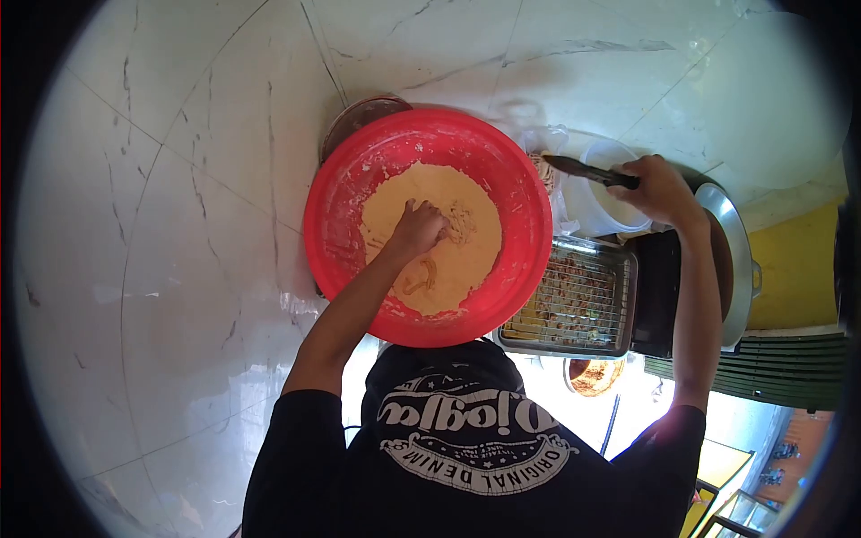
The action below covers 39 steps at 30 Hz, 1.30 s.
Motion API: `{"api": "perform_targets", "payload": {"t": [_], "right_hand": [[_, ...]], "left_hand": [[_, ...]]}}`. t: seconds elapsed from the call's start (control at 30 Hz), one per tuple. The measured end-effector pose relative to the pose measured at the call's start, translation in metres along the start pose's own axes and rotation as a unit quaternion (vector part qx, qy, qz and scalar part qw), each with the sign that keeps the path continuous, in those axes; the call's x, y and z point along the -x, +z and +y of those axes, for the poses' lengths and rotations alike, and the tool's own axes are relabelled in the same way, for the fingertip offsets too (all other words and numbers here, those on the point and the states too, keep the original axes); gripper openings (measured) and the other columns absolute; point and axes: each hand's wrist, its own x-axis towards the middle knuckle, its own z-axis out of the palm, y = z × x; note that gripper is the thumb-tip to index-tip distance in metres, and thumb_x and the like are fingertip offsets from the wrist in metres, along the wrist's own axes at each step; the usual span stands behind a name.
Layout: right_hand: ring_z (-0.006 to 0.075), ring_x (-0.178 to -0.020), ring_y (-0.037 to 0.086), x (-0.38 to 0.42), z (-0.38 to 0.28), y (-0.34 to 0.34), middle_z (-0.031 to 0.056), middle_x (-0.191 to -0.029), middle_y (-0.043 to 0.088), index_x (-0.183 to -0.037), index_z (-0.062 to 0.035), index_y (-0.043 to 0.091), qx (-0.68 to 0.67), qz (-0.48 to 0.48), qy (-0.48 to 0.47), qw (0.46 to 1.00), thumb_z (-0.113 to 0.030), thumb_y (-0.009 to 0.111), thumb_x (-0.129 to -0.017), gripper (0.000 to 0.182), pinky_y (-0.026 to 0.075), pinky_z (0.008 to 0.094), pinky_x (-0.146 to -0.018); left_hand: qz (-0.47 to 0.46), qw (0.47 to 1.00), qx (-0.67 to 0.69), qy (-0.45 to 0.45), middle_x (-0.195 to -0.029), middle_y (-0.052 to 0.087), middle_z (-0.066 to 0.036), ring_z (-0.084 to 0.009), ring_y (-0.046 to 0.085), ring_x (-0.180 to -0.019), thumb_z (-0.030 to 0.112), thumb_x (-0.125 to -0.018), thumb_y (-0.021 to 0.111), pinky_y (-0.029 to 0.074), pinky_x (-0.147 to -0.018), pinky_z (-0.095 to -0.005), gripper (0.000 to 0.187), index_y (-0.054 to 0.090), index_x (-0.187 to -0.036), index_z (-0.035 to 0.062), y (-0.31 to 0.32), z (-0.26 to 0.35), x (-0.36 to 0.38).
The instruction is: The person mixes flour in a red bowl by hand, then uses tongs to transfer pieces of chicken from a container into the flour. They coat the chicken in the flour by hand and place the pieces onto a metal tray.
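One upper-centre clump (462, 222) lies just right of our nearer left hand (421, 228), curled, grasp unclear; our right hand (664, 190) clenches a utensil (587, 171).

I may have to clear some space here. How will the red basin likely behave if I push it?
The red basin will probably feel fairly heavy, since a broad bed of pale powder covers its bottom. Its wall looks like plastic, so it may flex slightly. Being wide, it seems likelier to slide than tip.
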Motion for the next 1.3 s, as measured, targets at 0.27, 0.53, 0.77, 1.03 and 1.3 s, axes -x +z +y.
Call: {"api": "perform_targets", "payload": {"t": [0.27, 0.53, 0.77, 1.03, 1.3], "right_hand": [[0.0302, -0.104, 0.058, -0.024, 0.088, 0.021, 0.0156, -0.109, 0.061, -0.102, -0.0035, 0.065, 0.089, -0.106, 0.171, 0.976, -0.03, 0.074, -0.069, 0.043, 0.047, 0.0385, -0.087], [0.0299, -0.1, 0.061, -0.035, 0.132, 0.105, 0.0138, -0.107, 0.063, -0.101, -0.0051, 0.063, 0.107, -0.154, 0.204, 0.961, -0.033, 0.075, -0.068, 0.045, 0.05, 0.0398, -0.084], [0.0307, -0.099, 0.062, -0.041, 0.123, 0.116, 0.0131, -0.106, 0.064, -0.104, -0.0075, 0.064, 0.127, -0.15, 0.206, 0.959, -0.031, 0.079, -0.065, 0.048, 0.051, 0.0402, -0.082], [0.0303, -0.099, 0.062, -0.045, 0.121, 0.112, 0.0114, -0.105, 0.065, -0.103, -0.0098, 0.066, 0.141, -0.154, 0.218, 0.953, -0.028, 0.08, -0.064, 0.045, 0.05, 0.0399, -0.083], [0.0339, -0.093, 0.061, -0.016, 0.115, 0.056, 0.0153, -0.097, 0.065, -0.102, -0.0103, 0.068, 0.039, -0.009, 0.201, 0.979, -0.031, 0.072, -0.069, 0.039, 0.048, 0.0401, -0.085]], "left_hand": [[0.032, 0.993, -0.114, -0.007, -0.099, 0.061, -0.008, -0.0238, 0.049, -0.109, 0.013, -0.08, 0.057, 0.021, -0.104, -0.0578, 0.014, 0.065, -0.092, 0.0115, 0.036, 0.008, -0.016], [0.061, 0.986, 0.148, -0.045, -0.079, 0.064, -0.006, -0.0253, 0.06, -0.085, 0.015, -0.081, 0.062, 0.033, -0.089, -0.0477, 0.011, 0.064, -0.09, 0.0097, -0.003, 0.006, 0.002], [0.093, 0.985, 0.133, -0.061, -0.078, 0.066, -0.007, -0.0251, 0.062, -0.081, 0.02, -0.081, 0.063, 0.036, -0.083, -0.0418, 0.016, 0.065, -0.093, 0.0101, -0.025, -0.016, 0.028], [0.118, 0.971, 0.186, -0.092, -0.082, 0.067, -0.011, -0.0261, 0.064, -0.079, 0.017, -0.079, 0.065, 0.041, -0.079, -0.0418, 0.015, 0.064, -0.089, 0.0055, -0.03, -0.029, 0.049], [0.158, 0.951, 0.244, -0.106, -0.083, 0.066, -0.015, -0.0304, 0.063, -0.082, 0.012, -0.078, 0.065, 0.046, -0.078, -0.0411, 0.018, 0.063, -0.092, 0.0011, -0.043, -0.026, 0.064]]}}
